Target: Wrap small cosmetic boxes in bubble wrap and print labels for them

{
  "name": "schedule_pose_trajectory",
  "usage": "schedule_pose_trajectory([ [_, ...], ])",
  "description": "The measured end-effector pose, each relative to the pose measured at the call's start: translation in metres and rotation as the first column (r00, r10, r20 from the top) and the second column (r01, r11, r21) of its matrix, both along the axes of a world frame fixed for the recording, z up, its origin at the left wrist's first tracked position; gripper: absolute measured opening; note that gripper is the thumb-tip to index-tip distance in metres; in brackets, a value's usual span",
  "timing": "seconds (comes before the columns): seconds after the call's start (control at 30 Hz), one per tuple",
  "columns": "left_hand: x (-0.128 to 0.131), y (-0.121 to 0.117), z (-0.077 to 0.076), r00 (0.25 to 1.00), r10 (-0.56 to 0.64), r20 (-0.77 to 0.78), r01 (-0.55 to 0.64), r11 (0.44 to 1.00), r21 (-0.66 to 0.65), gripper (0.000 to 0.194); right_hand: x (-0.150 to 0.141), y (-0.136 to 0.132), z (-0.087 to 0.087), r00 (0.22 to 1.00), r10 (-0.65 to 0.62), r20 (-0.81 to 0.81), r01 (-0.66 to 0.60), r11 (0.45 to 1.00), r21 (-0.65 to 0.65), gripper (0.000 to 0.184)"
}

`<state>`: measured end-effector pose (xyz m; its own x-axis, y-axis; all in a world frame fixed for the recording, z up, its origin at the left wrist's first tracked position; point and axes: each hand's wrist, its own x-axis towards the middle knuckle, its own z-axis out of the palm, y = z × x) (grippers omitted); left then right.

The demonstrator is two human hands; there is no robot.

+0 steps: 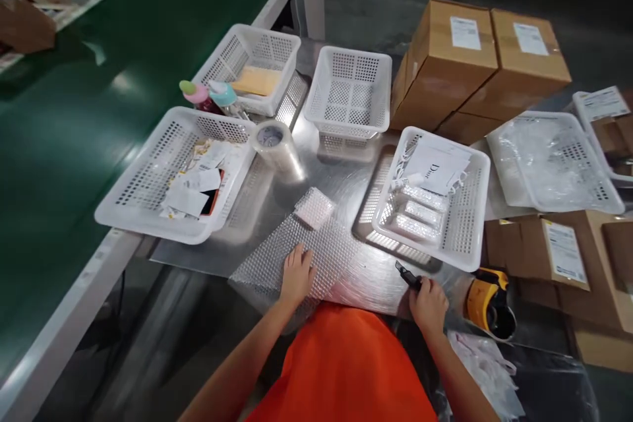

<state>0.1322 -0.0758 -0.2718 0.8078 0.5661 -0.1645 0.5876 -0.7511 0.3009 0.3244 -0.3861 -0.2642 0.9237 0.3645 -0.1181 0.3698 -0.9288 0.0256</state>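
Observation:
My left hand (298,275) lies with fingers stretched out on a sheet of bubble wrap (267,264) at the near edge of the metal table. On the far part of that sheet sits a small pale-pink box (315,209), covered at least partly by bubble wrap. My right hand (429,305) is closed around a black box cutter (408,275), its tip pointing up and left. The cutter is near the front of a white basket (482,224) that holds several wrapped packs (418,216) and white "Dior" paper bags (438,168).
A roll of clear tape (284,155) stands beyond the wrap. Left is a basket (123,201) of cards, with spray bottles (225,97) behind it. A yellow tape dispenser (484,303) lies at right. Cartons (450,72) are stacked behind; a green conveyor (99,125) runs along the left.

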Motion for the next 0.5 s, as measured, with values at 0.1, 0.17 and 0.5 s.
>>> schedule_pose_trajectory([
  [0.1,0.002,0.024,-0.003,0.997,0.076,-0.030,-0.075,0.995,0.059,0.051,0.007,-0.006,-0.005,0.999,0.028,-0.016,-0.028,0.999,-0.028,0.031],
  [0.17,0.003,0.039,-0.005,0.995,0.085,-0.051,-0.080,0.993,0.092,0.054,0.013,-0.009,-0.006,0.998,0.054,-0.016,-0.055,0.998,-0.032,0.028],
  [0.5,0.017,0.067,0.003,0.950,0.002,-0.311,-0.003,1.000,-0.003,0.084,-0.016,0.028,0.012,0.949,0.145,-0.279,-0.066,0.959,0.276,0.043],
])
